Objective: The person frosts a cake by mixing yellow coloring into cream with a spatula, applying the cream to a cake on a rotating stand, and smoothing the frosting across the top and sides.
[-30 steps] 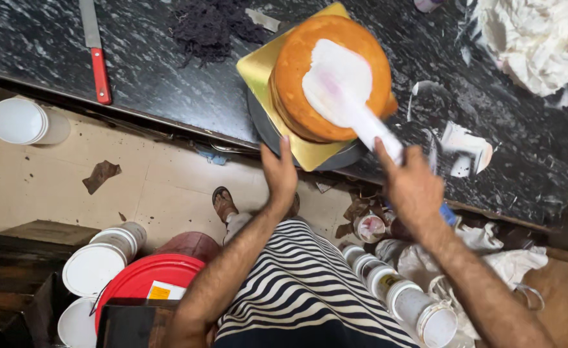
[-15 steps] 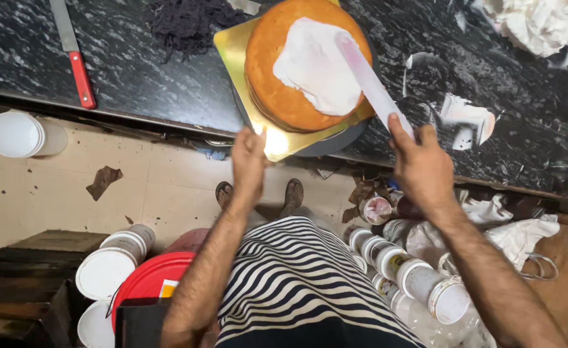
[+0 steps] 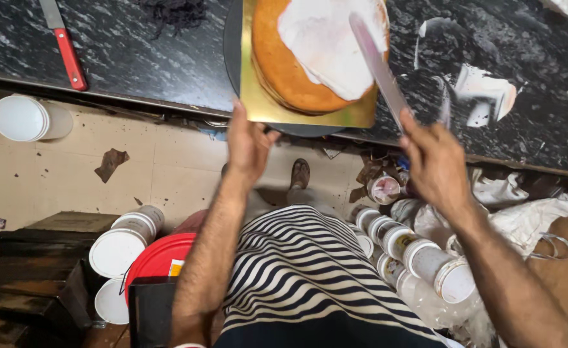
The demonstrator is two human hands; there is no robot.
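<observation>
A round orange-brown cake [image 3: 284, 71] with white cream [image 3: 329, 45] spread over its top sits on a gold square board [image 3: 277, 109] on a dark round turntable [image 3: 232, 58] at the edge of the black marble counter. My left hand [image 3: 248, 145] touches the near edge of the gold board. My right hand [image 3: 435, 161] grips a long flat spatula [image 3: 377, 64], and the blade lies across the cream on the right side of the cake.
A red-handled knife [image 3: 68, 55] lies on the counter [image 3: 136, 58] at the left. White cream smears [image 3: 483, 84] mark the counter at the right. Below, on the floor, stand several white-lidded tubs [image 3: 413, 251], a red bucket lid [image 3: 161, 258], a white tub [image 3: 23, 119] and crumpled cloths [image 3: 529, 212].
The view has drawn closer to the cake. My left hand has moved up to the board's edge. The spatula blade has shifted across the cream, which now covers more of the top.
</observation>
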